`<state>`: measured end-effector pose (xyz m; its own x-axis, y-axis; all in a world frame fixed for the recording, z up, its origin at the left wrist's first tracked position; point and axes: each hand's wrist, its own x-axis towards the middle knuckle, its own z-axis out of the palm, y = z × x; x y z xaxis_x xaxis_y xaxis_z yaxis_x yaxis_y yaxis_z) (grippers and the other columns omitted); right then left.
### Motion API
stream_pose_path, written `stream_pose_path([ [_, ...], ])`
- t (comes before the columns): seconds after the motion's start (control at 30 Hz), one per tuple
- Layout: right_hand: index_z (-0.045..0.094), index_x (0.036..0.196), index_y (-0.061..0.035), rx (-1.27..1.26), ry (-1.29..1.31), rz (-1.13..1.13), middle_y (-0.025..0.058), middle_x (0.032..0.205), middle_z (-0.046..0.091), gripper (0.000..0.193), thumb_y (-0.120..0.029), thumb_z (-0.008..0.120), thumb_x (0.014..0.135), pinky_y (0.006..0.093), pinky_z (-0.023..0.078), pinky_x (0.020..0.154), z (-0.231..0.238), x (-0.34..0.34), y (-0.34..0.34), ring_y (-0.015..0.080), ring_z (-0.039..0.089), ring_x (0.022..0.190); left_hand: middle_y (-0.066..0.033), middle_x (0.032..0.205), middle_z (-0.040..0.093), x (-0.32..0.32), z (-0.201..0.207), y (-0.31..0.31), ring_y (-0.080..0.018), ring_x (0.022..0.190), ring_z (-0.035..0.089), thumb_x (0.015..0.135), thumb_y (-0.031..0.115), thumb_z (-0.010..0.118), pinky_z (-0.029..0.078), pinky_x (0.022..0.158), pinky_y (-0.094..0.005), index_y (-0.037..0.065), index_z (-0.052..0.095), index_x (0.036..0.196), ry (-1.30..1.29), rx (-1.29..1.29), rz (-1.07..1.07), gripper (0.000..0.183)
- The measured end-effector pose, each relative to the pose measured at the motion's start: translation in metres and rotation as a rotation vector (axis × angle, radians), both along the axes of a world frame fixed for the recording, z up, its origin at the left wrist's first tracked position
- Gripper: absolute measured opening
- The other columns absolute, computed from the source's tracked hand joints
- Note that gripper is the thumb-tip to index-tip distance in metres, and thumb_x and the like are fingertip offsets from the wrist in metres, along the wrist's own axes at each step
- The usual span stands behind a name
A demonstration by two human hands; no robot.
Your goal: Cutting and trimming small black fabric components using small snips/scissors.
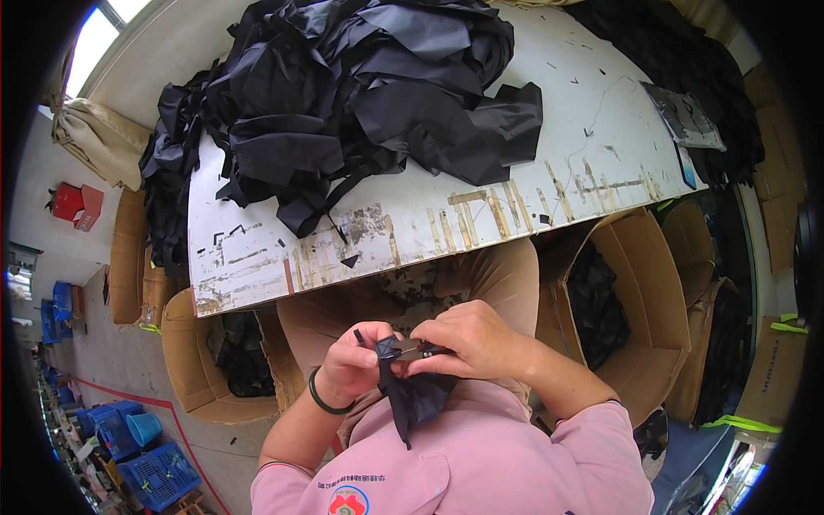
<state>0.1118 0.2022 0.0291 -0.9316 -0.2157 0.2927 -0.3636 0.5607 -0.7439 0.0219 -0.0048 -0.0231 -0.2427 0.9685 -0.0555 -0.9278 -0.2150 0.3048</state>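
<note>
The left hand [354,359] pinches the stitched corner of a black cloth piece [418,399] between thumb and fingers, and the right hand [474,339] is curled around a small tool [438,350] with a dark handle and a thin metal blade. The blade points at the stitched corner; whether it touches the cloth cannot be told. Both hands and the cloth piece are on the wearer's side of the white table [532,176], just off its near edge, with the cloth's loose end hanging down in front of the pink shirt [524,463]. A dark bangle [322,395] circles the left wrist.

On the table, toward its far left, lies a large heap of black fabric [300,112]. Small dark scraps and brownish tape marks dot the table's near edge. A flat grey item [684,118] lies at the table's right end. One open carton [184,360] stands below the table's near left corner, another [657,335] below its near right part, both containing black material. Blue crates [159,476] sit on the floor, well left of the table.
</note>
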Motion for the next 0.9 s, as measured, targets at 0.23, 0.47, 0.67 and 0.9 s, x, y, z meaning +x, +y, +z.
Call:
stream_pose_path([
  [0.23, 0.065, 0.084, -0.0074, 0.045, 0.026, 0.009, 0.006, 0.061, 0.057, 0.03, -0.036, 0.073, 0.078, 0.0349, 0.043, 0.05, 0.0033, 0.0005, 0.0009, 0.0242, 0.057, 0.055, -0.0194, 0.085, 0.065, -0.0002, -0.002, -0.0007, -0.0284, 0.082, 0.062, 0.074, 0.011, 0.068, 0.048, 0.079, -0.0391, -0.002, 0.059, 0.086, 0.033, -0.018, -0.003, 0.019],
  [0.47, 0.065, 0.083, -0.0081, 0.069, 0.041, -0.001, 0.0055, 0.06, 0.056, 0.029, -0.035, 0.073, 0.078, 0.0345, 0.042, 0.049, 0.0051, 0.0022, 0.0021, 0.0235, 0.057, 0.054, -0.0186, 0.085, 0.066, -0.0001, -0.0029, -0.0017, -0.0282, 0.082, 0.062, 0.074, 0.011, 0.068, 0.048, 0.08, -0.0393, -0.002, 0.06, 0.088, 0.054, -0.029, -0.012, 0.021],
  [0.67, 0.065, 0.082, -0.0087, 0.059, 0.046, -0.01, 0.0052, 0.06, 0.056, 0.027, -0.034, 0.074, 0.078, 0.0342, 0.042, 0.049, 0.004, 0.0031, 0.0023, 0.0233, 0.056, 0.054, -0.0184, 0.085, 0.066, 0.0003, -0.0034, -0.0018, -0.0283, 0.082, 0.062, 0.074, 0.011, 0.068, 0.048, 0.08, -0.0393, -0.002, 0.06, 0.089, 0.049, -0.041, -0.018, 0.022],
  [0.9, 0.065, 0.081, -0.0092, 0.067, 0.044, -0.008, 0.0051, 0.06, 0.056, 0.026, -0.034, 0.073, 0.078, 0.0343, 0.042, 0.049, 0.0027, 0.0031, 0.0031, 0.0233, 0.057, 0.054, -0.0184, 0.084, 0.066, 0.0004, -0.0047, -0.0013, -0.0289, 0.083, 0.062, 0.074, 0.011, 0.067, 0.048, 0.08, -0.0395, -0.002, 0.061, 0.09, 0.05, -0.028, -0.014, 0.022],
])
